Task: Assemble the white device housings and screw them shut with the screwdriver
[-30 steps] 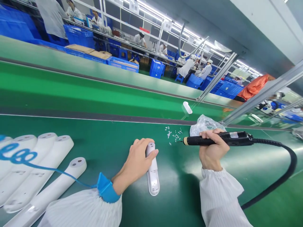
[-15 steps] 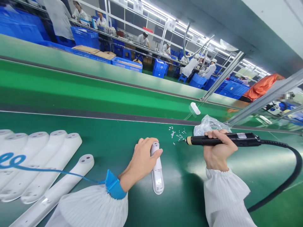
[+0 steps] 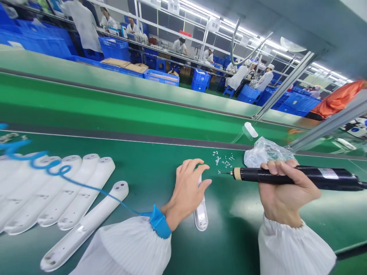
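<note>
My left hand (image 3: 189,189) is over the upper part of a small white plastic housing (image 3: 201,217), thumb and fingers apart, hiding that end of it. The housing's lower end shows an open recess. A blue wrist strap (image 3: 161,224) with a coiled cord is on my left wrist. In my right hand (image 3: 282,194) is a black electric screwdriver (image 3: 252,175), held level, its thin bit pointing left. Beside the bit tip, tiny screws (image 3: 226,162) lie scattered on the green table. Behind the screwdriver is a clear plastic bag (image 3: 262,151) of small silvery pieces.
On the left, several long white housings (image 3: 86,191) lie side by side, with one more (image 3: 86,229) slanted in front of them. A small white oval part (image 3: 251,130) is beyond the table's back edge. A metal post (image 3: 286,86) rises at the right. People in white coats sit farther off.
My left hand's fingers have opened off the white housing. My right hand has shifted to the right in view with the screwdriver, and the view itself has swung slightly left.
</note>
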The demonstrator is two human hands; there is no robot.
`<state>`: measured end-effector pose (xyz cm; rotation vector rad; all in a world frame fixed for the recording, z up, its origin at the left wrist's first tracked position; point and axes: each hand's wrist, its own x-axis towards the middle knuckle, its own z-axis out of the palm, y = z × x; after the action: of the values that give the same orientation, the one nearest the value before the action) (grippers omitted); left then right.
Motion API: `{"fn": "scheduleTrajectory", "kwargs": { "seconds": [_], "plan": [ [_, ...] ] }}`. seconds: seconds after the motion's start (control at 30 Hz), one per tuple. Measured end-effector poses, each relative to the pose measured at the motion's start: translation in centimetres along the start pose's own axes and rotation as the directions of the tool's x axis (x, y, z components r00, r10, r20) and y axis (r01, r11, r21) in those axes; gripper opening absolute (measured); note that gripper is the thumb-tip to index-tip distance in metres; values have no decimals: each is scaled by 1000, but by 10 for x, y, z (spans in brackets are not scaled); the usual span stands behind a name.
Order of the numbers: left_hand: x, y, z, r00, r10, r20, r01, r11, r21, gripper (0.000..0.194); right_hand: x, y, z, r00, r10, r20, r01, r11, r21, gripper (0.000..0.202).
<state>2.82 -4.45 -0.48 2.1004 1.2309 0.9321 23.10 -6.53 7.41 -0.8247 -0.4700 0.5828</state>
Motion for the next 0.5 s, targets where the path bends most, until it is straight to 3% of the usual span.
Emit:
{"fn": "scheduleTrajectory", "kwargs": {
  "seconds": [0.23, 0.5],
  "plan": [
    [19, 14, 21, 998, 54, 39, -49, 992, -112, 9, -11, -8, 2, 998, 56, 19, -57, 998, 20, 17],
    [22, 11, 33, 996, 68, 65, -64, 996, -60, 16, -12, -13, -7, 999, 41, 35, -42, 999, 18, 16]
  ]
}}
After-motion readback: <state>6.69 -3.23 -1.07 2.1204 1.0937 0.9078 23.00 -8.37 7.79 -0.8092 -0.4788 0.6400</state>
